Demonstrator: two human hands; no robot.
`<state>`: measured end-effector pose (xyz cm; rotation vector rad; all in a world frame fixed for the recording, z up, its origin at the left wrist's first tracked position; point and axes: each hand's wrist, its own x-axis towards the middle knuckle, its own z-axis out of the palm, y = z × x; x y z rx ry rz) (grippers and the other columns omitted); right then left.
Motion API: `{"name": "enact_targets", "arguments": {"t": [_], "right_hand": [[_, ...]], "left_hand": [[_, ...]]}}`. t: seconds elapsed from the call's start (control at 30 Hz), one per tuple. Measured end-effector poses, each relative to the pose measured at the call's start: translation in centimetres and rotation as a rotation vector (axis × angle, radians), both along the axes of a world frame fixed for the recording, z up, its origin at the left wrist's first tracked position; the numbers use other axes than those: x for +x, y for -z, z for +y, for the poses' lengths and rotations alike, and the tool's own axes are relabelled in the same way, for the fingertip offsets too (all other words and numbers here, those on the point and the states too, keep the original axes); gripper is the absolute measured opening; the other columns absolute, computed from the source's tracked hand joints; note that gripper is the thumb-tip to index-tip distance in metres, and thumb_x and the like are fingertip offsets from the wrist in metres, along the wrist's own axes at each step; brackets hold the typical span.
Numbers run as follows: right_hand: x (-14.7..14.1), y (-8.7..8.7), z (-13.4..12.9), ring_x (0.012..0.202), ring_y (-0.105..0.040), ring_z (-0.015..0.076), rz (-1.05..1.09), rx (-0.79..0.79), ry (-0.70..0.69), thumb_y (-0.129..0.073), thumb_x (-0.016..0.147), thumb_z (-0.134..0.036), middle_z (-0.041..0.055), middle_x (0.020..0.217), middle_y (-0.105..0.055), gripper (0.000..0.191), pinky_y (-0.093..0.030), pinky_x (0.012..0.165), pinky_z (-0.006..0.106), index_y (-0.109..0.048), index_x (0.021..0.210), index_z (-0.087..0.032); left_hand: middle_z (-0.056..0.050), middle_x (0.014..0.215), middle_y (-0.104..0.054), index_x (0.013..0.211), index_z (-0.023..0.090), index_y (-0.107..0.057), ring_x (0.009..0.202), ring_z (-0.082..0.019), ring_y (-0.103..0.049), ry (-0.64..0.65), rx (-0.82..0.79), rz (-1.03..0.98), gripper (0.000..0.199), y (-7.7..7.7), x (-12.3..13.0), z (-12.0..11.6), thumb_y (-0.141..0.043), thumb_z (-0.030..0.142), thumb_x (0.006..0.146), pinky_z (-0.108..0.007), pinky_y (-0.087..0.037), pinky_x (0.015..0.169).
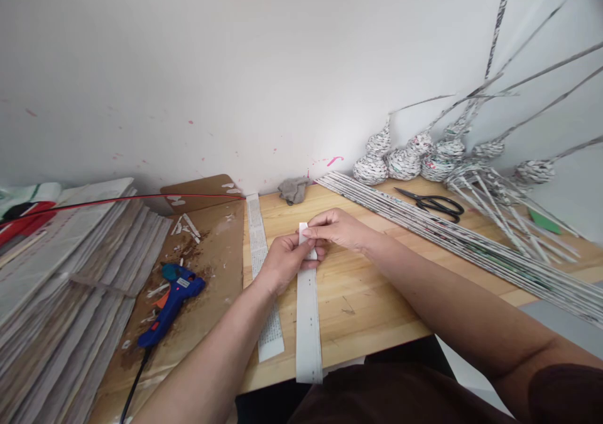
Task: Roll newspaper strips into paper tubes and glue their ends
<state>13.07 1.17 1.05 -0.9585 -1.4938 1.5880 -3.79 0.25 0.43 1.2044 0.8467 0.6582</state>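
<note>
A long white paper strip (308,323), seemingly several layers thick, lies lengthwise on the wooden table, its near end hanging over the front edge. My left hand (287,259) is closed around the strip near its far end, thumb on top and fingers beneath. Against the top right corner of the same strip, my right hand (332,228) pinches with thumb and forefinger. Just left of my hands, a printed paper strip (258,239) lies flat, partly hidden by my left hand and forearm.
A blue glue gun (170,308) and a big newspaper stack (80,273) are at left. A grey rag (293,190) sits by the wall. Rolled paper rods (424,223), black scissors (431,204) and woven paper gourds (405,162) with long upright stems occupy the right.
</note>
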Motion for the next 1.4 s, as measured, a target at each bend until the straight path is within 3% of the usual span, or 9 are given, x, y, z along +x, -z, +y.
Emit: {"name": "enact_targets", "arguments": {"t": [0.17,0.43,0.73,0.9,1.1,1.4], "right_hand": [[-0.5,0.6,0.1,0.038,-0.051,0.0084,0.029,-0.078,0.110,-0.076,0.065,-0.042,-0.0003,0.051,-0.059,0.034,-0.043,0.037,0.020,-0.063,0.069,-0.011],[-1.0,0.1,-0.1,0.034,-0.047,0.0066,0.046,-0.207,0.209,-0.081,0.059,-0.041,-0.0024,0.046,-0.056,0.037,-0.041,0.033,0.018,-0.057,0.064,-0.012],[-1.6,0.3,-0.6,0.030,-0.036,0.0042,0.100,-0.146,0.219,-0.080,0.059,-0.039,-0.0071,0.042,-0.049,0.039,-0.027,0.029,0.016,-0.050,0.064,-0.016],[-0.8,0.0,-0.2,0.037,-0.043,0.0049,0.057,-0.075,0.048,-0.074,0.068,-0.040,-0.0046,0.049,-0.054,0.033,-0.034,0.036,0.017,-0.064,0.083,-0.012],[-0.5,0.3,0.1,0.036,-0.047,0.0059,0.028,-0.063,0.139,-0.076,0.066,-0.040,-0.0007,0.053,-0.060,0.032,-0.037,0.034,0.018,-0.065,0.074,-0.010],[-1.1,0.4,-0.4,0.031,-0.040,0.0046,0.084,-0.142,0.125,-0.077,0.065,-0.037,-0.0047,0.045,-0.053,0.032,-0.033,0.030,0.016,-0.055,0.067,-0.014]], "left_hand": [[-0.010,0.087,-0.069,0.090,0.013,-0.070,0.083,-0.019,-0.063,0.009,-0.068,-0.020,0.032,0.1,0.1,0.0,-0.067,0.041,0.074,-0.032,-0.051,0.075],[-0.009,0.088,-0.070,0.090,0.014,-0.071,0.089,-0.019,-0.063,0.008,-0.058,-0.024,0.031,0.5,0.1,-0.1,-0.072,0.038,0.070,-0.034,-0.049,0.083],[-0.012,0.095,-0.070,0.093,0.013,-0.070,0.089,-0.022,-0.064,0.020,-0.062,-0.064,0.032,0.6,0.3,-0.4,-0.067,0.039,0.074,-0.034,-0.054,0.072],[-0.012,0.095,-0.070,0.093,0.013,-0.070,0.091,-0.022,-0.064,0.028,-0.078,-0.112,0.031,1.0,0.2,-0.2,-0.065,0.038,0.076,-0.036,-0.051,0.081],[-0.011,0.092,-0.070,0.093,0.012,-0.070,0.091,-0.019,-0.063,0.040,-0.078,-0.118,0.030,0.9,0.4,-0.4,-0.067,0.036,0.075,-0.033,-0.049,0.084],[-0.013,0.095,-0.070,0.095,0.012,-0.070,0.089,-0.021,-0.064,0.068,-0.071,-0.078,0.031,0.7,0.4,-0.5,-0.063,0.038,0.079,-0.034,-0.052,0.079]]}}
